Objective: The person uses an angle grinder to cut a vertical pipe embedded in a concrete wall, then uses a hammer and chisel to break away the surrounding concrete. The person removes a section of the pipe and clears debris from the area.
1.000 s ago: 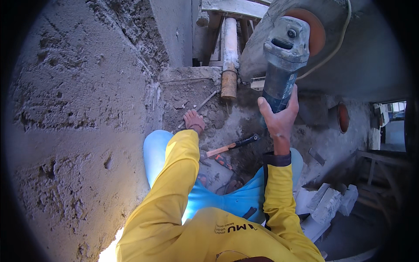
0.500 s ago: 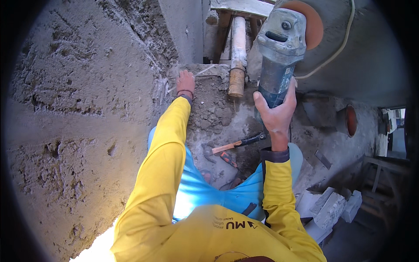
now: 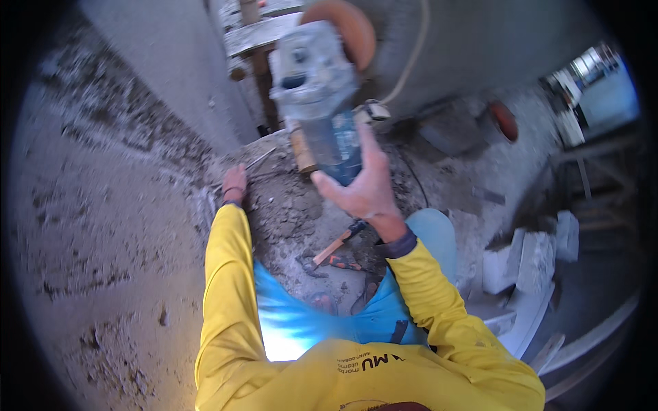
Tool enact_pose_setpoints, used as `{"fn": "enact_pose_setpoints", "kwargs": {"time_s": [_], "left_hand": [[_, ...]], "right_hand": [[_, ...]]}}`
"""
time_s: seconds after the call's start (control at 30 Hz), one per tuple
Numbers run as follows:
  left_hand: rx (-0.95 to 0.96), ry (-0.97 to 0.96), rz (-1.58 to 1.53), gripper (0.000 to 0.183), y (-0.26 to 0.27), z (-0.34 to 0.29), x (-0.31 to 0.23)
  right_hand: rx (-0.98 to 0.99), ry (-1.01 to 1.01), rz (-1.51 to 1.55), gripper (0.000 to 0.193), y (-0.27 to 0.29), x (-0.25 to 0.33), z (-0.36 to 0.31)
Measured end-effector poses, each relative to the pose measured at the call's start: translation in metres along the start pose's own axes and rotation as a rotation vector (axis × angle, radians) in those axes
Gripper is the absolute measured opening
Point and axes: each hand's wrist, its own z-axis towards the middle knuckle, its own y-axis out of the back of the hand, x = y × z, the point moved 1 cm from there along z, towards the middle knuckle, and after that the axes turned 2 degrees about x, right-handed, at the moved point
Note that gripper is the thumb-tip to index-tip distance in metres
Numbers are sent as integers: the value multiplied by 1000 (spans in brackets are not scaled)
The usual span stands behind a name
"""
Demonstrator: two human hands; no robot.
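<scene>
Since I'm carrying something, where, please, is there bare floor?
Grey floor bordered by the blue-trousered right knee, flat grey strip and chunky white blocks looks bare. Crowded between the knees: wooden-handled hammer, red-and-black tool.

Floor (image 3: pixel 456 175): dusty grey, across the middle of the frame
Loose earth (image 3: pixel 284 198): clumpy, left of centre
Thin stick (image 3: pixel 260 157): slanting over earth, upper left of centre
Hammer (image 3: pixel 331 251): wood-and-black handle, below centre
Orange-and-black tool (image 3: pixel 344 263): just beside the hammer
Flat strip (image 3: pixel 489 196): right of centre
</scene>
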Motion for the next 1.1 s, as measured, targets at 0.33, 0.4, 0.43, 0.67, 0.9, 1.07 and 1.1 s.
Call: {"fn": "enact_pose_setpoints", "kwargs": {"time_s": [0.33, 0.4, 0.43, 0.67, 0.9, 1.07, 1.1], "left_hand": [[-61, -110, 489, 16, 63, -39, -52], [-81, -8, 467, 17, 84, -45, -52], [-92, 44, 455, 18, 95, -50, -51], [-228, 279, 114, 26, 181, -98, -97], [-599, 230, -231, 24, 207, -181, -198], [-334, -201, -381, 18, 244, -192, -314], [-271, -257, -410, 16, 241, -181, -335]], "right_hand": [[-9, 34, 55, 80, 9, -1, -5], [-41, 103, 104, 81, 9, 8, 1], [-56, 132, 134, 82, 10, 12, 3], [-316, 201, 291, 79, 58, 25, 20], [-658, 334, 400, 68, 147, -11, 22], [-826, 234, 307, 54, 224, -62, -16], [-863, 199, 275, 54, 237, -67, -23]]}}
